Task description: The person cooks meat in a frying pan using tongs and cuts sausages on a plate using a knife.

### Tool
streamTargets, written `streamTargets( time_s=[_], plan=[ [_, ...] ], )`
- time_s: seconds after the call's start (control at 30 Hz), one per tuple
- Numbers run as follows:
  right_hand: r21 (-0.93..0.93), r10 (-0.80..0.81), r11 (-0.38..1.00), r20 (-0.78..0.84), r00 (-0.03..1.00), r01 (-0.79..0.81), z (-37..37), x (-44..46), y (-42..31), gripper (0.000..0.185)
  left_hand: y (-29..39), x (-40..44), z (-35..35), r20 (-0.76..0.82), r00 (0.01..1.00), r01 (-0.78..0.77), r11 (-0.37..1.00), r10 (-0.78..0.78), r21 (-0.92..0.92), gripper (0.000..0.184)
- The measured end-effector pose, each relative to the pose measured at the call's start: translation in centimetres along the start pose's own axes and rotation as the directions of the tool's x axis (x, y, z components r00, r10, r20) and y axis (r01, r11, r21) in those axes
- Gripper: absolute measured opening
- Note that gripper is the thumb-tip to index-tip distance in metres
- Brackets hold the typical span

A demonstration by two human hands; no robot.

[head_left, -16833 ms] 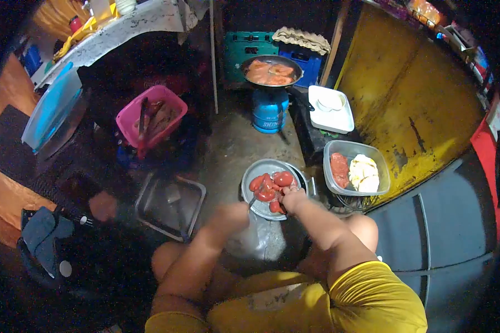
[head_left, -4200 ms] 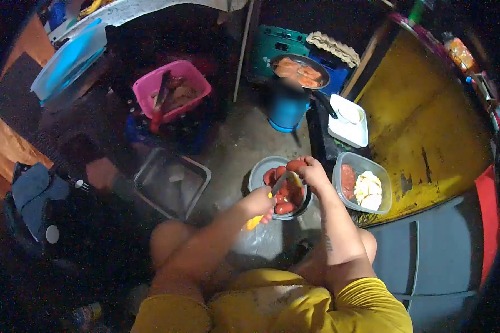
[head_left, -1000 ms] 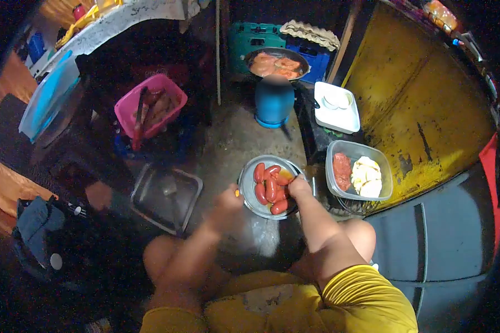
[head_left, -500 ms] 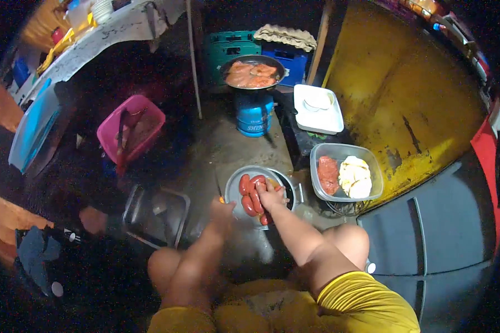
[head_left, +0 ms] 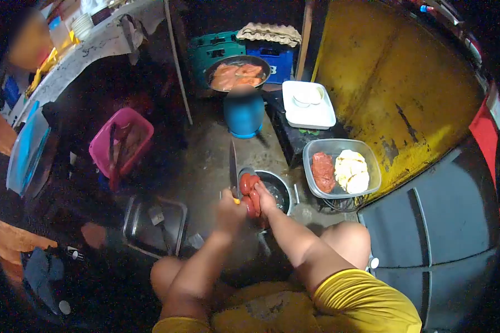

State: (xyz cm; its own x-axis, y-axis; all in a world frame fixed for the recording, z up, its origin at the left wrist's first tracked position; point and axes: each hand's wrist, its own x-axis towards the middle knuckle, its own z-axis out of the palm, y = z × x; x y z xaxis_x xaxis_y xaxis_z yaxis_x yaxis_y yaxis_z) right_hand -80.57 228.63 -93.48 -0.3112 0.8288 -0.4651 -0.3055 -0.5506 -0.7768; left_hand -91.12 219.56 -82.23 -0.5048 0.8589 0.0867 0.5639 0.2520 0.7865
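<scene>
1. While cupping the smooth red pieces with grasping fingers of the right hand, keeps them bunched over the plate, at the left side of the pot.
2. Clenches the left hand around the handle of the knife — blade-first forward, just beside the pieces.
3. Compared with half a second ago, exposes far more of the pot's inside, with plate and pieces shifted left.
4. Seems to mean moving the bunch together — not cutting; cannot tell the plate's support.
</scene>
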Motion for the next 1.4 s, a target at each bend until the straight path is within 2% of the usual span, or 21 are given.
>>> streamTargets(
  time_s=[0.07,0.17,0.3,0.37,0.43,0.47,0.5,0.63,0.7,0.73,0.8,0.87,0.93,1.0,1.03,1.1,1.2,1.23,1.3,1.37,1.4],
  plan=[
    [0.087,0.002,0.996,-0.052,0.999,0.003,0.6,-0.2,-0.2,0.054,0.9,-0.1,0.1,0.006,1.0,-0.022,1.0,0.022,-0.004,0.025],
    [0.356,0.007,0.933,0.122,0.993,-0.05,0.5,1.2,1.4,0.056,0.6,-0.2,0.7,-0.038,0.986,-0.164,0.986,0.165,0.028,0.023],
    [0.291,-0.024,0.956,0.174,0.984,-0.028,1.9,0.1,0.7,0.057,2.3,-0.4,-2.0,0.017,1.0,-0.023,1.0,0.023,-0.005,0.029],
    [0.009,-0.032,0.999,0.078,0.996,0.031,1.8,1.7,2.1,0.054,1.6,-0.2,-2.7,0.048,0.997,0.067,0.997,-0.065,-0.043,0.029],
    [-0.037,0.018,0.999,0.023,1.0,-0.017,3.8,-2.5,-1.1,0.056,-1.0,-0.2,-2.1,0.027,0.992,0.127,0.976,-0.125,-0.175,0.031],
    [-0.525,-0.048,0.851,-0.117,0.992,-0.021,4.2,-3.7,-1.8,0.056,-3.8,0.1,-1.1,0.029,0.992,0.126,0.977,-0.123,-0.173,0.031],
    [-0.871,-0.171,0.481,-0.205,0.964,-0.1,4.4,-4.6,-2.2,0.056,-7.6,0.4,0.3,0.05,0.982,0.188,0.953,-0.181,-0.237,0.037],
    [-0.94,-0.248,0.191,-0.323,0.913,-0.281,6.5,-5.7,-3.8,0.057,-10.4,0.4,-0.6,0.084,0.938,0.344,0.87,-0.337,-0.354,0.048],
    [-0.885,-0.12,0.464,-0.025,0.992,0.034,4.9,-4.5,-6.5,0.054,-11.7,0.8,-2.1,0.08,0.933,0.36,0.901,-0.351,-0.242,0.05],
    [-0.785,-0.115,0.618,-0.022,0.993,0.055,3.6,-1.5,-6.1,0.05,-13.8,1.2,-2.6,0.109,0.942,0.335,0.901,-0.317,-0.275,0.044],
    [-0.833,-0.272,0.515,0.063,0.96,0.2,0.9,3.0,-7.4,0.042,-14.6,1.2,-3.3,0.135,0.886,0.441,0.719,-0.443,-0.538,0.03],
    [-0.947,-0.35,0.066,0.273,0.896,0.314,-3.3,5.6,-9.0,0.035,-14.6,1.2,-5.0,0.177,0.892,0.429,0.653,-0.417,-0.624,0.029],
    [-0.933,-0.29,-0.084,0.358,0.888,0.349,-5.8,7.4,-8.0,0.033,-11.5,1.0,-7.7,0.206,0.909,0.38,0.516,-0.362,-0.768,0.027],
    [-0.984,-0.077,0.019,0.174,0.982,0.176,-6.3,7.1,-5.7,0.03,-13.5,1.4,-9.4,0.144,0.919,0.356,0.617,-0.366,-0.702,0.032],
    [-0.986,0.039,0.139,0.1,0.994,0.094,-5.2,4.5,-6.0,0.041,-12.5,1.2,-9.9,0.15,0.907,0.353,0.515,-0.394,-0.781,0.036],
    [-0.993,0.178,-0.113,-0.048,0.983,-0.028,-4.5,4.4,-3.4,0.057,-9.7,0.6,-10.9,0.143,0.893,0.333,0.413,-0.427,-0.847,0.04],
    [-0.991,0.188,-0.122,-0.081,0.979,-0.059,-3.8,4.8,0.3,0.062,-8.6,0.6,-12.7,0.054,0.843,0.337,0.449,-0.535,-0.827,0.039],
    [-0.991,0.213,-0.111,-0.093,0.973,-0.07,-3.3,5.1,1.3,0.062,-9.2,0.0,-13.1,-0.022,0.931,0.248,0.677,-0.364,-0.693,0.036],
    [-0.99,0.252,-0.09,-0.126,0.96,-0.106,-2.1,5.6,3.1,0.061,-9.7,-0.1,-13.7,-0.063,0.983,0.114,0.85,-0.17,-0.514,0.033],
    [-0.987,0.277,-0.065,-0.161,0.947,-0.148,-1.2,6.1,4.8,0.061,-9.5,-0.3,-13.6,0.143,0.883,0.303,0.31,-0.446,-0.901,0.047],
    [-0.985,0.285,-0.048,-0.172,0.943,-0.166,-0.8,6.1,5.5,0.061,-9.4,-0.3,-13.6,0.118,0.893,0.291,0.356,-0.435,-0.888,0.037]
  ],
)
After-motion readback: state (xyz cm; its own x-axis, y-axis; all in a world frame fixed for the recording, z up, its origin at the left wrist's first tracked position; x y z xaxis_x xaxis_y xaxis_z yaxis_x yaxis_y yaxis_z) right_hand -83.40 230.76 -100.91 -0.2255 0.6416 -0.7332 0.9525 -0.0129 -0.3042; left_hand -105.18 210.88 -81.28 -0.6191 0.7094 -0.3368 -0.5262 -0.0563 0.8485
